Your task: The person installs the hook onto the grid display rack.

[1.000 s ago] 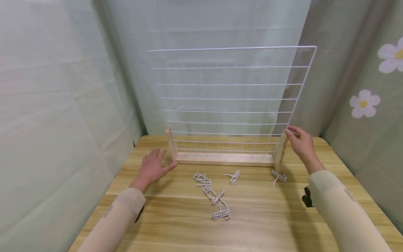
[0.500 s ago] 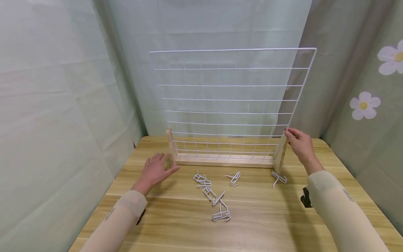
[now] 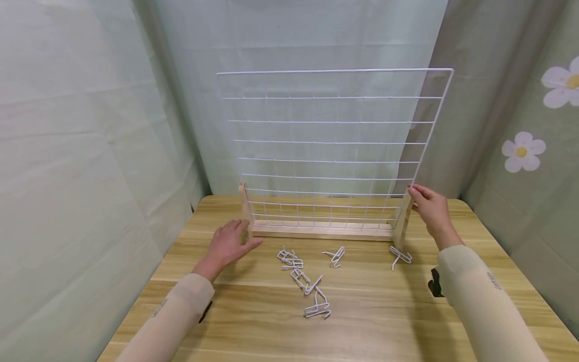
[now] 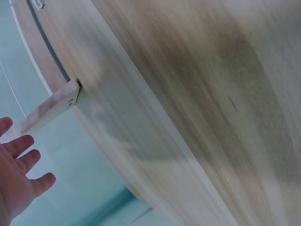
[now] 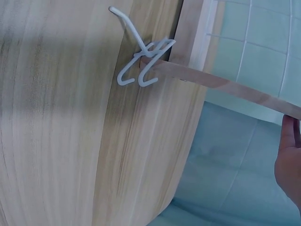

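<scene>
A white wire grid panel stands upright in a pale wooden stand. My right hand pinches the top of the stand's right post, where the panel's side wire meets it. In the right wrist view, the thumb presses against that post. My left hand is spread beside the left post, holding nothing; its fingers overlap the post's foot in the head view. The left wrist view shows this hand with fingers apart near the post.
Several white wire hooks lie before the stand on the wooden table: one near the middle, one by the right post's foot, and a loose cluster left of centre. Pale curtains enclose the table's back and sides.
My left hand has shifted a little to the right, closer to the left post. The right hand keeps its place at the right post, and the hooks have not moved.
</scene>
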`<state>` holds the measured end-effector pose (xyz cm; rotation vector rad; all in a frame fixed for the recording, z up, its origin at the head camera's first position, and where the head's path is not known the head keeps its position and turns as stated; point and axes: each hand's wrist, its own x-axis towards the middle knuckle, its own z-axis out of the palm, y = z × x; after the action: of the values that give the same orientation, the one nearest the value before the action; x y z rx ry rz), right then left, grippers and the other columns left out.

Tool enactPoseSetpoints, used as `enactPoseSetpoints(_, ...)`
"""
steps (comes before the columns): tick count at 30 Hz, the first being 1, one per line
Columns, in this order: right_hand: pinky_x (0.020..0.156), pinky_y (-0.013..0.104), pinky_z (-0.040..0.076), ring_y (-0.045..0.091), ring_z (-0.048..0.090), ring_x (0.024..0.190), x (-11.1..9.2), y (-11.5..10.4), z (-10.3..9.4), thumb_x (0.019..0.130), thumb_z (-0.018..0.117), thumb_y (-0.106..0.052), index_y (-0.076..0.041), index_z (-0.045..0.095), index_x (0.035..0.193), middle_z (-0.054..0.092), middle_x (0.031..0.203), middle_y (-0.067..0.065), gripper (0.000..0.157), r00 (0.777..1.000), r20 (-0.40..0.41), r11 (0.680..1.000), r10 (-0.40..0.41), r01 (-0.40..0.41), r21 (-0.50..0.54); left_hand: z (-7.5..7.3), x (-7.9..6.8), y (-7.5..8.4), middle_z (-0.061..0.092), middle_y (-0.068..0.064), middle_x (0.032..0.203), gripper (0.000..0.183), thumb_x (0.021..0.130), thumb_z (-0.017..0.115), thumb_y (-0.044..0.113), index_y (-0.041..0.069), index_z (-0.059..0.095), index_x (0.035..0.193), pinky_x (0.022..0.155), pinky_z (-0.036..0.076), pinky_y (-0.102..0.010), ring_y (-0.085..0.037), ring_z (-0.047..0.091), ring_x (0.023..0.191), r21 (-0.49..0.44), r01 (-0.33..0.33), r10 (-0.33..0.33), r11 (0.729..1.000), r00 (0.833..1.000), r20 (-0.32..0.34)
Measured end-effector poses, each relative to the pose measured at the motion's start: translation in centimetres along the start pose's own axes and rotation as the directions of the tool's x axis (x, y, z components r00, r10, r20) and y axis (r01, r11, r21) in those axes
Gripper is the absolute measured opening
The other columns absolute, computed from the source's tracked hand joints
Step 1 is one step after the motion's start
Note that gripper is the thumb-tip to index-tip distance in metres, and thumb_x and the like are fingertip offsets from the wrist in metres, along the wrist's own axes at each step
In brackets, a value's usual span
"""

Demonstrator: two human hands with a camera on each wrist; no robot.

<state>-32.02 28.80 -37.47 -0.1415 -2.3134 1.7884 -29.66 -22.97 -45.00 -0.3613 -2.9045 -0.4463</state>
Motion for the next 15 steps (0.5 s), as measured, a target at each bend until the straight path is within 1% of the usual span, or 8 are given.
enactPoseSetpoints(5,0.096,0.03,0.048,0.013,0.056,0.112,0.31,0.18,-0.02,0.101,0.053,-0.041,0.002,0.046,0.144,0.055,0.135,0.01,0.061,1.0,-0.004,1.0,0.012,-0.011,0.023,0.14,-0.08,0.33,0.048,-0.021,0.144,0.085,0.088,0.057,0.068,0.005,0.049,0.144,0.105,0.031,-0.063,-0.041,0.044,0.131,-0.018,-0.004,0.004,1.0,1.0,-0.021)
enactPoseSetpoints(8,0.099,0.034,0.046,0.015,0.055,0.114,0.43,0.28,-0.01,0.1,0.053,-0.041,0.001,0.047,0.144,0.055,0.133,0.007,0.061,1.0,-0.002,0.999,0.029,-0.029,0.025,0.13,-0.12,0.52,0.05,-0.022,0.142,0.083,0.089,0.058,0.067,0.005,0.05,0.143,0.103,0.034,-0.062,-0.041,0.046,0.129,-0.033,0.015,-0.016,0.999,0.999,-0.039)
enactPoseSetpoints(11,0.101,0.038,0.044,0.018,0.054,0.118,0.43,0.3,0.04,0.1,0.052,-0.043,-0.001,0.047,0.145,0.054,0.136,0.009,0.062,0.999,0.002,0.999,0.035,-0.035,0.019,0.12,-0.16,0.7,0.052,-0.022,0.139,0.081,0.089,0.057,0.067,0.006,0.052,0.141,0.103,0.034,-0.061,-0.041,0.048,0.126,-0.051,0.04,-0.042,0.998,0.998,-0.045)
enactPoseSetpoints(15,0.104,0.041,0.042,0.024,0.051,0.125,0.46,0.39,-0.02,0.101,0.051,-0.044,-0.001,0.045,0.146,0.049,0.143,0.014,0.063,0.999,0.007,0.999,0.045,-0.045,0.026,0.19,-0.13,1.01,0.052,-0.023,0.138,0.081,0.089,0.056,0.068,0.007,0.051,0.142,0.103,0.034,-0.061,-0.041,0.048,0.125,-0.074,0.051,-0.053,0.996,0.998,-0.03)
